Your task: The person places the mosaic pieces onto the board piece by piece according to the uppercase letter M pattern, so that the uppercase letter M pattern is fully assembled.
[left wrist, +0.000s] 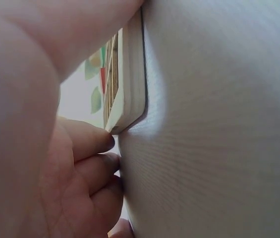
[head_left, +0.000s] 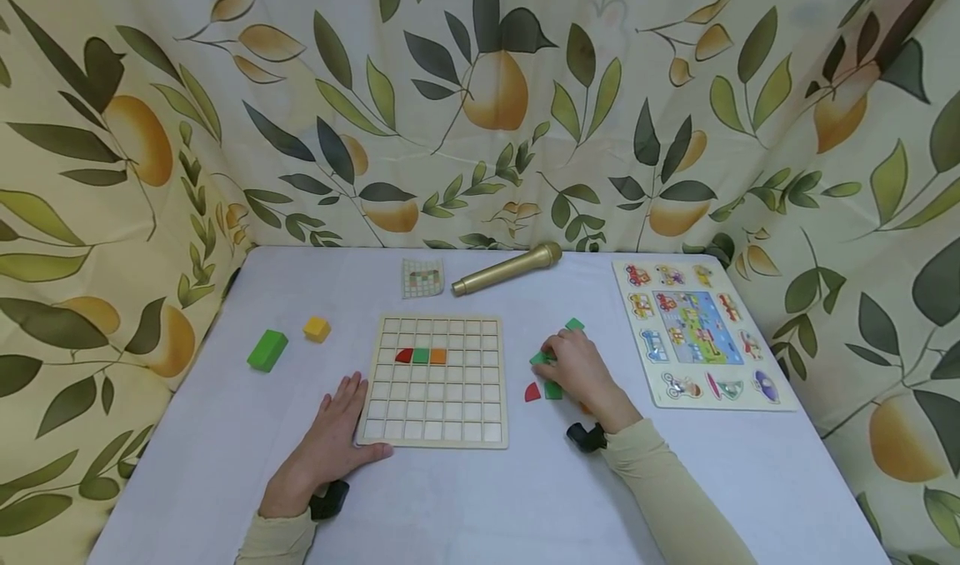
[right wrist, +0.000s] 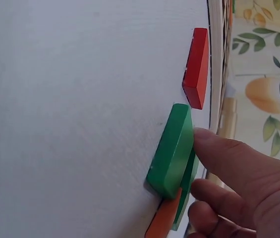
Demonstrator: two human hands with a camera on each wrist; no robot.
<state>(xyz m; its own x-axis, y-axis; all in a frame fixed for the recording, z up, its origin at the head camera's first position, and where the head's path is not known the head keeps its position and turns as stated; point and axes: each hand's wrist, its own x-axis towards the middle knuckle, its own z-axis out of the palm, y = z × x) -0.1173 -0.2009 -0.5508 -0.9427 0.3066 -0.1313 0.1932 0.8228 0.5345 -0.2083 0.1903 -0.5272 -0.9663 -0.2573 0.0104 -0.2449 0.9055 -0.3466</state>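
A framed grid board (head_left: 504, 382) lies mid-table, with a red rounded piece (head_left: 405, 355), a green square (head_left: 421, 356) and an orange square (head_left: 438, 356) side by side in one row. Spread flat at its lower left corner, my left hand (head_left: 330, 440) touches the frame (left wrist: 134, 74). Right of the board, my right hand (head_left: 583, 375) pinches a green piece (head_left: 540, 357), partly hidden by the fingers. Close to that hand are a red piece (head_left: 532, 392) (right wrist: 196, 69), a green piece (head_left: 553, 391) (right wrist: 172, 153) and an orange piece (right wrist: 163, 218).
A green block (head_left: 267, 351) and a yellow cube (head_left: 317, 329) lie on the left. Behind the board are a small patterned card (head_left: 423, 278) and a gold microphone (head_left: 506, 271). A picture puzzle board (head_left: 645, 382) lies at the right. Another green piece (head_left: 574, 324) is beyond my right hand.
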